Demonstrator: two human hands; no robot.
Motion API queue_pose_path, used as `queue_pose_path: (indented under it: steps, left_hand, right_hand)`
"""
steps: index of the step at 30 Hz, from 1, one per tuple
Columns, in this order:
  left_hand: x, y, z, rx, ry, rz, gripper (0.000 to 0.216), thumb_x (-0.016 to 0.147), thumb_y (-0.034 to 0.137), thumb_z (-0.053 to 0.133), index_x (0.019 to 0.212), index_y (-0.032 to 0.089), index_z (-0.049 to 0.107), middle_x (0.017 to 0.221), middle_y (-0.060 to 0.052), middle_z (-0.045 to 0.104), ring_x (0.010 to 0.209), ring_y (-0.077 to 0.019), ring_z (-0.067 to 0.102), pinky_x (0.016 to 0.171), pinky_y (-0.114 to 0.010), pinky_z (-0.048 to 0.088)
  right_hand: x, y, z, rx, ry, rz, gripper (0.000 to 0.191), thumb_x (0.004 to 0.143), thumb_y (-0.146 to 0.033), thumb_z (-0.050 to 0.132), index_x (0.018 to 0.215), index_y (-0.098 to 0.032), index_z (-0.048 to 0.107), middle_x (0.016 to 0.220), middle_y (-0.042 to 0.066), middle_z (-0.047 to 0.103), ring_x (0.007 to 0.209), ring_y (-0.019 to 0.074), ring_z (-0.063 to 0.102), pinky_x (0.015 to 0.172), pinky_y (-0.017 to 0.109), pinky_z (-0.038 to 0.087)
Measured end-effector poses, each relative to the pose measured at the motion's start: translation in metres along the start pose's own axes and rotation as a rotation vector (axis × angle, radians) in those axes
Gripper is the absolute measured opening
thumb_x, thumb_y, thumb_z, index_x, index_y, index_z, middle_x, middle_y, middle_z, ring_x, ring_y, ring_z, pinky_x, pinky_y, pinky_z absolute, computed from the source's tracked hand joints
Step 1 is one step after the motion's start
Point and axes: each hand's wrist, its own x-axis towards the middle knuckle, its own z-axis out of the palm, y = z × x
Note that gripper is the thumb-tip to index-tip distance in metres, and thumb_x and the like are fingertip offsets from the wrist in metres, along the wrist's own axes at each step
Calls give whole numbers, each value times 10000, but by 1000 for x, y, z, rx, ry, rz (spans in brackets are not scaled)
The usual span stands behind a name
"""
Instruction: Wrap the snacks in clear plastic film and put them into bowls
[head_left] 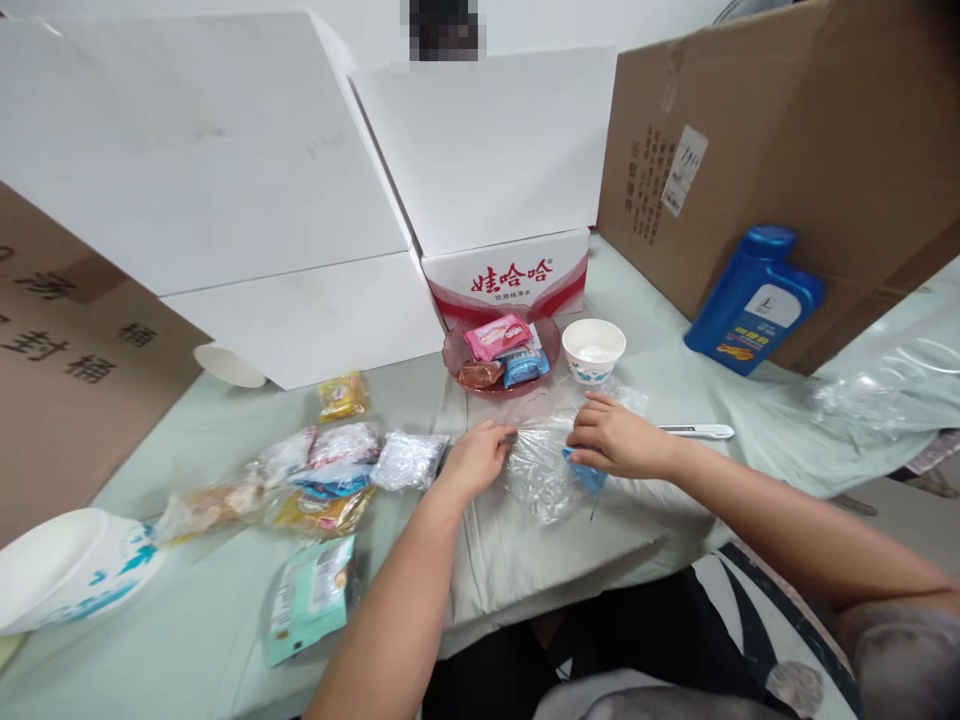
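A crinkled clear plastic bag point(544, 480) lies flat on the cloth in front of me. My left hand point(478, 458) has its fingers closed in a pinch at the bag's left edge. Over the bag's right side, my right hand point(621, 437) curls its fingers round a small blue packet point(586, 473), which is partly hidden beneath them. Just beyond the hands stands a reddish see-through bowl point(501, 385) holding pink, blue and brown wrapped snacks. A white paper cup point(593, 352) with blue leaf print is beside it. Right of my right hand lies a white utility knife point(701, 431).
Several wrapped snacks point(330, 470) and a mint-green pouch point(312, 600) lie to the left. A large paper bowl point(75, 570) rests at far left. Boxes point(510, 270) wall the back and sides. A blue bottle point(754, 300) leans by the right carton point(772, 170).
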Motion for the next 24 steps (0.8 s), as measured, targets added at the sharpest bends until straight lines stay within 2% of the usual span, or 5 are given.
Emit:
queue_pose_path:
  steps: [11,16,19,22,24]
  left_hand:
    - [-2,7,-2,30,17,-68,349,872,111,508,1163,209,675,1102,-62,672,900,-190,657,877,-295,484]
    - [-3,7,-1,87,73,-93,348,866,97,494,1137,197,689,1071,-72,665,905,-200,648,886,-317,491]
    - [-4,11,0,156,185,-82,328,844,103,528,1105,189,706,1021,-94,647,968,-249,619,890,-373,495]
    - [-6,21,2,150,345,60,277,842,134,562,1069,183,713,1054,-109,633,1050,-277,577,943,-422,470]
    - [-9,29,5,42,282,250,267,872,203,577,1115,195,688,1100,-96,639,1078,-250,575,979,-403,459]
  right_hand:
    - [-102,-34,-14,223,91,97,247,860,-413,653,897,-201,531,1164,123,552,1120,249,501,943,398,443]
    - [-121,-42,-5,158,32,172,283,827,-269,662,1072,-193,540,1181,126,584,1122,248,526,956,407,456]
    - [-124,-41,2,87,11,184,502,813,-218,634,1294,-179,494,1264,145,569,1176,276,498,987,439,437]
    - [-121,-40,5,60,-41,204,651,785,-203,624,1409,-194,437,1312,141,556,1206,310,470,1013,490,404]
    - [-117,-38,3,99,-63,230,646,762,-188,624,1390,-208,474,1278,133,576,1208,316,469,1033,506,378]
